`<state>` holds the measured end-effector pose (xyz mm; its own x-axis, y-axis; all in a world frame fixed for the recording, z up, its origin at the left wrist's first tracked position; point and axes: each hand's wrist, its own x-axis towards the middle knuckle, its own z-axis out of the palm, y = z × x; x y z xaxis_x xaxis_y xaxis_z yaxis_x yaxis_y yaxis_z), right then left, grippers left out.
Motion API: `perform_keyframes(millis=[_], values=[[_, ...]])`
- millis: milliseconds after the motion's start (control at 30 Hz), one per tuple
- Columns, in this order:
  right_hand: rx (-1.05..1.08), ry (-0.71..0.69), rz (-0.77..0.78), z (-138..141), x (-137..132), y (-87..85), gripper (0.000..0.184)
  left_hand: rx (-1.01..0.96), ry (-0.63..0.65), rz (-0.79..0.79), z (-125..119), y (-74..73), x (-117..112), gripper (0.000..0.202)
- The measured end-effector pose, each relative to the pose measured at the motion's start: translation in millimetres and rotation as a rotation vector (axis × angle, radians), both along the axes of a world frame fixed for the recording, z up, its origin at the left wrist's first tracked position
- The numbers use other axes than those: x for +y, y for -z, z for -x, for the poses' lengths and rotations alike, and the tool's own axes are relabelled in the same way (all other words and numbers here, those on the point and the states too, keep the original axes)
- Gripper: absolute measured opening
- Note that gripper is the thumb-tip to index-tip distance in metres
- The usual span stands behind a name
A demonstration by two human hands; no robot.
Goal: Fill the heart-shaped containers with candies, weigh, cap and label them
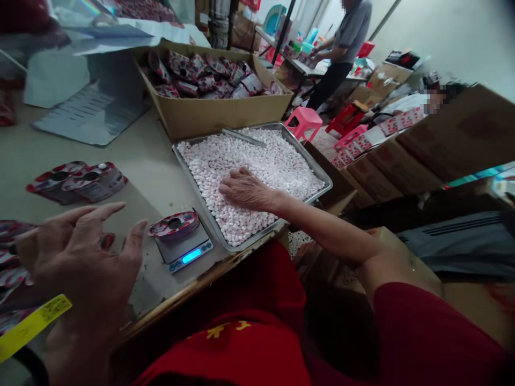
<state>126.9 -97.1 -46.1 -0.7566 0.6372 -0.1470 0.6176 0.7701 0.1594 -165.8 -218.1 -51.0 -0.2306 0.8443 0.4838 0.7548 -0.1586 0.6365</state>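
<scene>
My right hand is in a metal tray of small white candies, palm down, its fingers curled into them; the fingertips are hidden. A metal strip lies across the candies at the tray's far side. My left hand hangs over the table at the left, fingers apart. Between the hands stands a small digital scale with a lit blue display. On it sits a red printed pouch with a dark opening on top. Two similar pouches stand beyond my left hand.
A cardboard box behind the tray holds many printed pouches. More pouches lie at the left edge. Sheets lie on the table. A person stands at a far table. Pink stools and cartons are at the right.
</scene>
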Motion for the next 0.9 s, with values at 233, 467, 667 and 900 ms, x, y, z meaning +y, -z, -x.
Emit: perform_keyframes(millis=[233,467,667,900], values=[[0.478,0.404,0.296,-26,21,-29.8,0.010,0.213,-0.035,0.085,18,9.3,-4,0.047],[1.365,1.203,1.060,-24,28,-49.1,0.019,0.142,0.039,0.182,20,2.6,-9,0.044],[1.373,1.074,1.040,-10,22,-45.5,0.023,-0.242,0.252,0.334,28,17.0,-12,0.051],[1.180,0.779,1.268,55,-8,-55.4,0.011,-0.304,0.315,0.383,28,32.5,-11,0.061]])
